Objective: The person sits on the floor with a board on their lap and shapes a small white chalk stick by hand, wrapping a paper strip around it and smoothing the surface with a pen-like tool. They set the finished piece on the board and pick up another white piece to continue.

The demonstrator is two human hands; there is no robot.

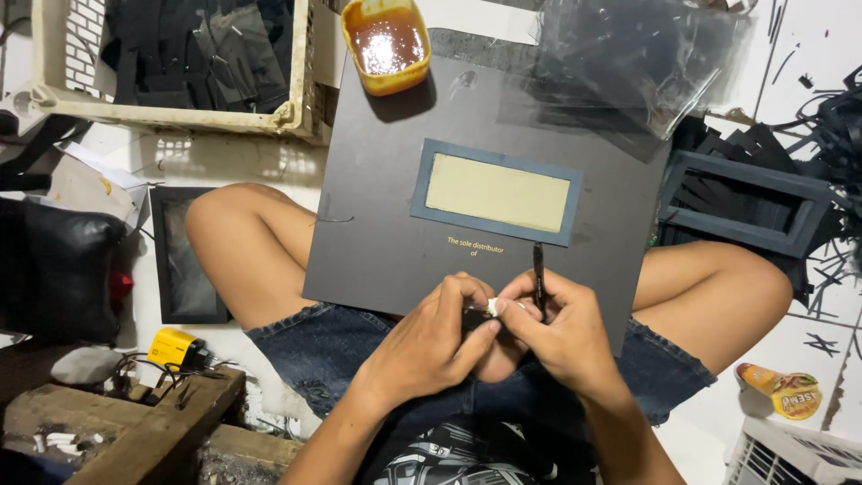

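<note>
Both hands meet at the near edge of the dark board (377, 224) on the lap. The left hand (431, 346) and right hand (548, 328) pinch a small whitish piece (492, 306) between their fingertips. The right fingers also grip a black pen (539, 274) standing upright, just beside the piece.

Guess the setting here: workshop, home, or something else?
Likely a small floor-level craft workshop: a person sits cross-legged with a dark board on the lap, a tub of glue beside it, black offcuts strewn about.

Denim shorts (359, 359) with frayed hems, a black printed shirt (449, 458); forearms, hands and knees bare.
</note>
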